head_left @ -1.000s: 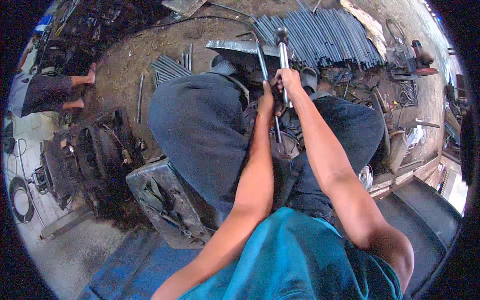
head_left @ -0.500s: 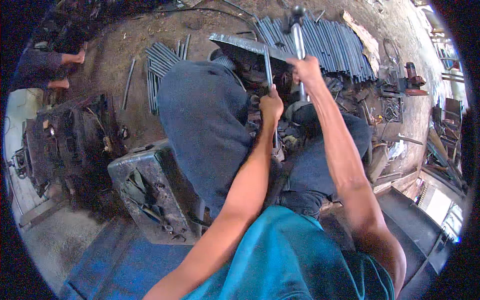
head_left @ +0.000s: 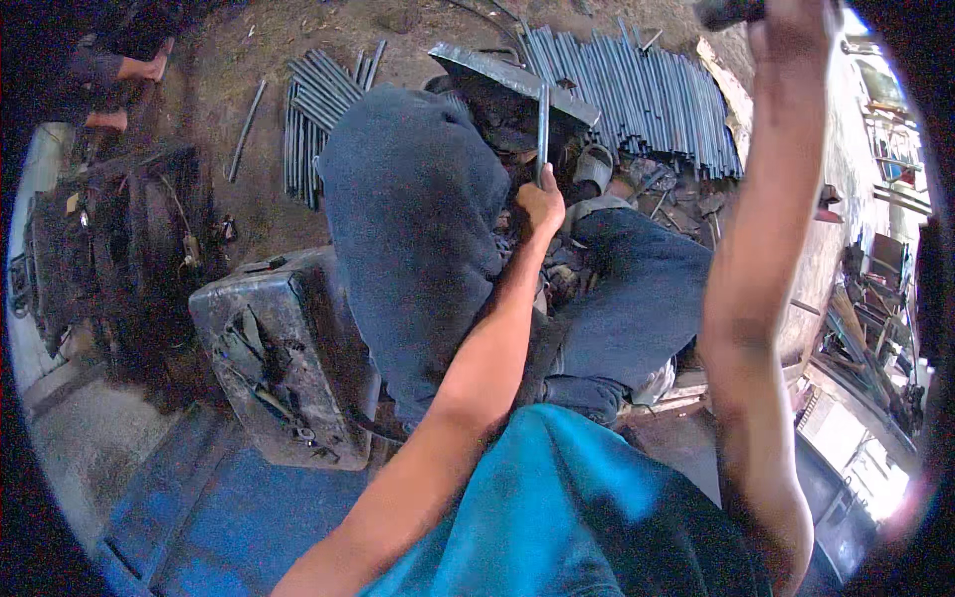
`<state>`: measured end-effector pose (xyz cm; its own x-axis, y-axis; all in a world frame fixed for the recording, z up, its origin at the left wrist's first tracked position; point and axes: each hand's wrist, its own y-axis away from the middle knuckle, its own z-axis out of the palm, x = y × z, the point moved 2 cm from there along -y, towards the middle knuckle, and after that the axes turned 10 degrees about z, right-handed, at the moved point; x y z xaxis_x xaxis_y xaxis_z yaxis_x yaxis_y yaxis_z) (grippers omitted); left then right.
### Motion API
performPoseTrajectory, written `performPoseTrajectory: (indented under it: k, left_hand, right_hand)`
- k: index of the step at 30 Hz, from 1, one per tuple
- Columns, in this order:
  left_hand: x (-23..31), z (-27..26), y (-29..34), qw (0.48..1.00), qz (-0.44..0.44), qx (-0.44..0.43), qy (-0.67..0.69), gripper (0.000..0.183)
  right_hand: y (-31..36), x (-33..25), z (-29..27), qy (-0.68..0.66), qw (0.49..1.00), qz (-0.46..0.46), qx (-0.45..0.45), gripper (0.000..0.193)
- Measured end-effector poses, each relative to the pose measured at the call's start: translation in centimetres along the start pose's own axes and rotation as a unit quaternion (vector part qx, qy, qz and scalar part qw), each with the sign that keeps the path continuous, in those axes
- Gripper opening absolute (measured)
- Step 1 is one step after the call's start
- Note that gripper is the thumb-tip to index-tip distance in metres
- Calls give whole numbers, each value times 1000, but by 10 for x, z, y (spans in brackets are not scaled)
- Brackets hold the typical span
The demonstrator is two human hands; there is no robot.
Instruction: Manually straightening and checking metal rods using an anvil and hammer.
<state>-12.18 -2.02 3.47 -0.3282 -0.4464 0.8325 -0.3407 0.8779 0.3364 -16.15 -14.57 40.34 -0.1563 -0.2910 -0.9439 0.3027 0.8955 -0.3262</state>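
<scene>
My left hand [head_left: 540,207] is closed round a thin metal rod [head_left: 543,129], which stands up between my knees. The rod's upper end overlaps the edge of a long steel block [head_left: 497,72] with a worn, shiny top; whether they touch I cannot tell. High at the upper right, my right hand [head_left: 791,35] is raised and blurred, gripping a hammer. Only the dark head of the hammer [head_left: 728,12] shows clearly beside it, at the picture's edge.
Many metal rods [head_left: 637,99] lie in a row beyond the block, with a second pile [head_left: 323,85] left of it. A metal box [head_left: 288,348] with tools on top stands at my left. Scrap pieces lie near my right knee. Another person's foot [head_left: 144,68] shows at far left.
My right hand has swung the hammer up and to the right, away from the block. My left hand keeps its hold on the rod. The view has shifted slightly.
</scene>
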Motion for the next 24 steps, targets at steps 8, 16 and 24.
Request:
performPoseTrajectory:
  k: [8, 16, 24]
  left_hand:
    - [-13, 12, -8, 998, 55, -20, 7, 70]
    - [-18, 10, -7, 993, -38, -84, 74, 80]
    - [-30, 29, -11, 968, 84, 222, 84, 71]
  right_hand:
    - [130, 291, -50, 295, 828, 461, -123, 29]
    - [120, 243, -54, 69, 849, 520, -64, 18]
    - [-33, 60, -59, -72, 975, 119, -171, 25]
